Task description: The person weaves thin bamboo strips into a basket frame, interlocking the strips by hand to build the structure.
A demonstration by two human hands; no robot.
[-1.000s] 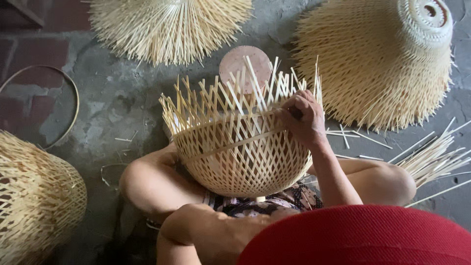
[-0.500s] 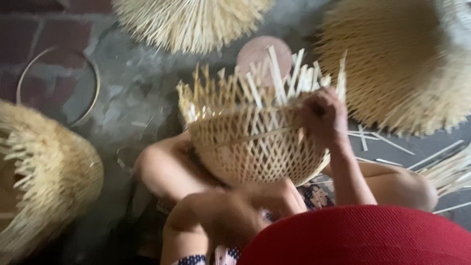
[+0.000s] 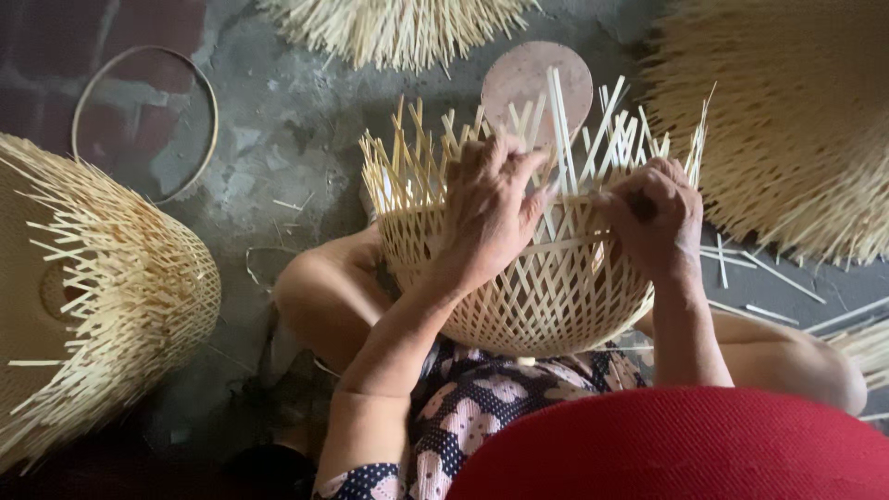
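A half-woven bamboo basket [image 3: 537,296] rests between my knees, its loose pale strips sticking up at the rim. My left hand [image 3: 489,208] lies over the near side of the rim, fingers closed around several upright strips. My right hand [image 3: 653,218] pinches strips at the right side of the rim. Both hands touch the basket.
A finished bamboo shade [image 3: 93,296] lies at the left, another [image 3: 787,120] at the right, a third [image 3: 398,28] at the top. A thin hoop [image 3: 143,125] lies on the concrete floor. A round wooden disc [image 3: 532,79] sits behind the basket. Loose strips [image 3: 759,278] lie at the right.
My left hand has come up from my lap and taken hold of the basket rim. The right hand stays at the rim. The view has shifted slightly.
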